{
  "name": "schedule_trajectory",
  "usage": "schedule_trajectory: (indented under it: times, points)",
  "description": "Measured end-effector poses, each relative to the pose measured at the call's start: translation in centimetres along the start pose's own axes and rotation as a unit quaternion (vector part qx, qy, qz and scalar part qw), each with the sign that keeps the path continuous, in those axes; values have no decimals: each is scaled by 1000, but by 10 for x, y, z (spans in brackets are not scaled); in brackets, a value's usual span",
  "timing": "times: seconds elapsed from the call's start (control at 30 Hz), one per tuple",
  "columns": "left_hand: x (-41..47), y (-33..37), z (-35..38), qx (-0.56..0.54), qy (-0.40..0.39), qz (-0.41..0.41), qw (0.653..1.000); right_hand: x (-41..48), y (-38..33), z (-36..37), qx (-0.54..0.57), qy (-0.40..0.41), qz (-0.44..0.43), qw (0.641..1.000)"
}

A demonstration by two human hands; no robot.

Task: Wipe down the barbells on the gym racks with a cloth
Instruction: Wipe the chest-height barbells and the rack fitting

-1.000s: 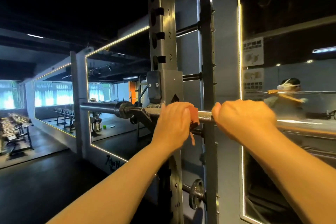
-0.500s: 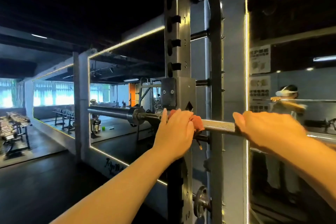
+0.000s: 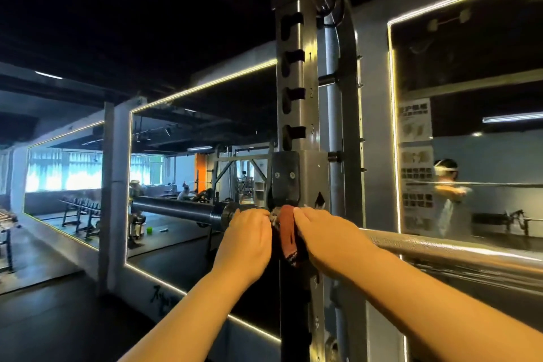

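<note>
Rust-red cloth: draped over the barbell just in front of the rack upright, one frayed end hanging below the bar. More of it shows than half a second ago, when the left hand covered most of it.
Right hand: has slid in along the bar from well right of the upright and now touches the cloth's right edge.
Left hand: stays at the upright, now just left of the cloth.
Hands' pose: both palm-down with forearms stretched forward. The left one's fingers curl over the bar and pinch the cloth's left edge against it. The right one's fingers wrap the bare bar. How far the cloth runs under either palm cannot be told.
Barbell look: bright knurled steel shaft to the right of the upright, a collar and a thick dark sleeve to its left.
Mirror: on the wall behind the upright, to its right, reflecting a person in a white headset.
</note>
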State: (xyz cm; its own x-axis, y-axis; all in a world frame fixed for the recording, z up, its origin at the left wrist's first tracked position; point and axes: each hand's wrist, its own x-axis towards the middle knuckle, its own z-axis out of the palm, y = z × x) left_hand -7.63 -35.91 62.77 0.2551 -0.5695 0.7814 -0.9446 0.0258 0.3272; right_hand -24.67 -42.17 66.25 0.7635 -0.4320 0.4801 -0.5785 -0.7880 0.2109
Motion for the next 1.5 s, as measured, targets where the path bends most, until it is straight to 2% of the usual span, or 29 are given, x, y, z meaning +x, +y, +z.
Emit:
schedule_trajectory:
  times: [0.17,0.27,0.37,0.53,0.63,0.77,0.87,1.0,1.13,1.3,1.5]
  points:
    - [-6,-2,17,48,41,32,997,0,-3,11,-77,35,-34,996]
    - [-6,-3,19,58,61,22,996,-3,-1,6,-109,-9,-35,993]
    - [-3,0,14,72,49,12,996,-9,8,-12,-91,-54,-21,994]
    - [10,15,11,-23,25,-10,999,-13,15,-18,-84,0,-25,996]
    - [12,16,23,30,13,-3,999,2,0,1,-51,13,-38,998]
    - [13,5,27,56,27,14,998,7,1,16,-89,51,-34,994]
    - [10,6,24,40,48,30,998,-6,9,6,-105,28,-36,993]
    - [10,6,27,31,73,28,996,-27,19,-23,-117,-47,-20,992]
    - [11,3,31,26,86,36,995,-20,13,-21,-82,-36,-6,996]
    - [12,0,33,22,97,48,994,7,-2,12,-112,14,-31,993]
    - [13,-8,39,25,96,56,994,-20,25,-17,-73,-35,-22,996]
